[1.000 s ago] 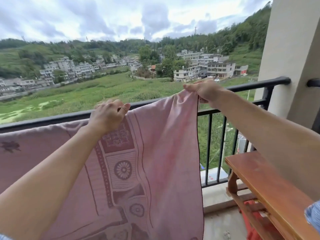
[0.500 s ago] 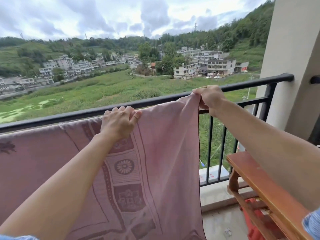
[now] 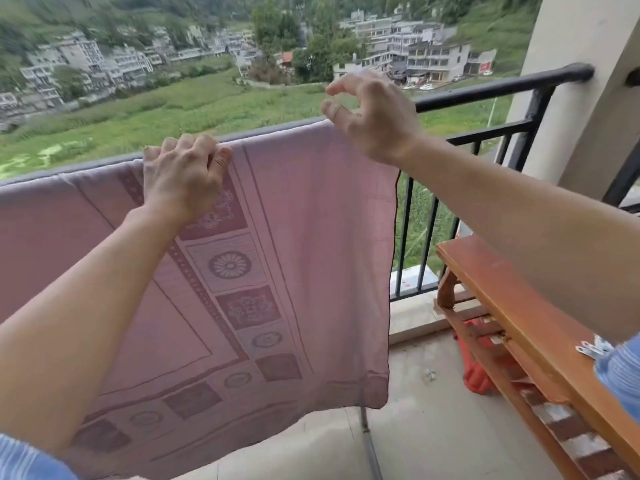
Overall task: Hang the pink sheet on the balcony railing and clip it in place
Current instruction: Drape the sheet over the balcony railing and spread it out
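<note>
The pink sheet (image 3: 311, 237), patterned with darker squares and rosettes, hangs draped over the black balcony railing (image 3: 502, 88) and covers its left and middle stretch. My left hand (image 3: 183, 174) presses on the sheet's top fold at the rail, fingers curled over the cloth. My right hand (image 3: 374, 116) hovers just above the sheet's right top corner, fingers spread and curved, holding nothing. Small metal clips (image 3: 592, 348) lie on the wooden bench at the right, partly hidden by my sleeve.
A long wooden bench (image 3: 512, 306) stands along the right side, with a red object (image 3: 478, 372) under it. A beige pillar (image 3: 581, 81) closes the railing's right end. A thin metal pole (image 3: 369, 441) leans below the sheet. The floor is bare concrete.
My right hand has let go of the sheet's corner and lifted off it with fingers open. The sheet now lies over the rail. The view has tilted downward.
</note>
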### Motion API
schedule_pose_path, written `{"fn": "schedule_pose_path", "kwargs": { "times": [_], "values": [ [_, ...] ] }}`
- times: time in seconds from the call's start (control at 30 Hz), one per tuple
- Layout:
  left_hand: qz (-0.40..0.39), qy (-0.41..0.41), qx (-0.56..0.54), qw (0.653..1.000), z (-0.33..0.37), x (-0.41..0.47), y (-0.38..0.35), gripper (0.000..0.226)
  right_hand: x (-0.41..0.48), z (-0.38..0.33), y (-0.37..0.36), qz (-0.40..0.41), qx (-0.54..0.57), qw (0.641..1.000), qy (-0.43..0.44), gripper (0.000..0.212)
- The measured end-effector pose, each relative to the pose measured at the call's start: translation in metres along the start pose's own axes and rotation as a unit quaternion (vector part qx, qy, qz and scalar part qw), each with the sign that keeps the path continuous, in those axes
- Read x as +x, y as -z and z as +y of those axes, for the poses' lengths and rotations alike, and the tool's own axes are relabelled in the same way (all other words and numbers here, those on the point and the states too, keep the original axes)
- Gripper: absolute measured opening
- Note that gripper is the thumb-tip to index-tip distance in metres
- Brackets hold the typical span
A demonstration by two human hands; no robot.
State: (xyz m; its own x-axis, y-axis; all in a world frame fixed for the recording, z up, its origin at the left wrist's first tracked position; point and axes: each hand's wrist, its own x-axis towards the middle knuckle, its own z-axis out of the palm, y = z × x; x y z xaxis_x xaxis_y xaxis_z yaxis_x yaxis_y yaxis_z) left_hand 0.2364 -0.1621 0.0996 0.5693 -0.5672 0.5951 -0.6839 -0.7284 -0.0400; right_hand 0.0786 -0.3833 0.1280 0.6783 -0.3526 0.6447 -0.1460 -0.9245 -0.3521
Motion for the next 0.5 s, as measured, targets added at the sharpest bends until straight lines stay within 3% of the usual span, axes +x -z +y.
{"fn": "schedule_pose_path", "kwargs": {
  "times": [0.13, 0.33, 0.5],
  "values": [
    [0.009, -0.012, -0.005, 1.000, -0.023, -0.002, 0.005, 0.046, -0.004, -0.028, -0.035, -0.103, -0.091, 0.988, 0.068, 0.049],
    [0.041, 0.010, 0.039, 0.998, -0.108, -0.043, 0.015, 0.038, 0.000, -0.050, -0.057, -0.024, -0.194, 0.979, 0.063, 0.033],
    [0.060, 0.052, 0.039, 0.996, -0.170, -0.093, 0.022, 0.053, -0.007, -0.128, -0.096, -0.053, -0.144, 0.976, 0.154, 0.041]
  ]
}}
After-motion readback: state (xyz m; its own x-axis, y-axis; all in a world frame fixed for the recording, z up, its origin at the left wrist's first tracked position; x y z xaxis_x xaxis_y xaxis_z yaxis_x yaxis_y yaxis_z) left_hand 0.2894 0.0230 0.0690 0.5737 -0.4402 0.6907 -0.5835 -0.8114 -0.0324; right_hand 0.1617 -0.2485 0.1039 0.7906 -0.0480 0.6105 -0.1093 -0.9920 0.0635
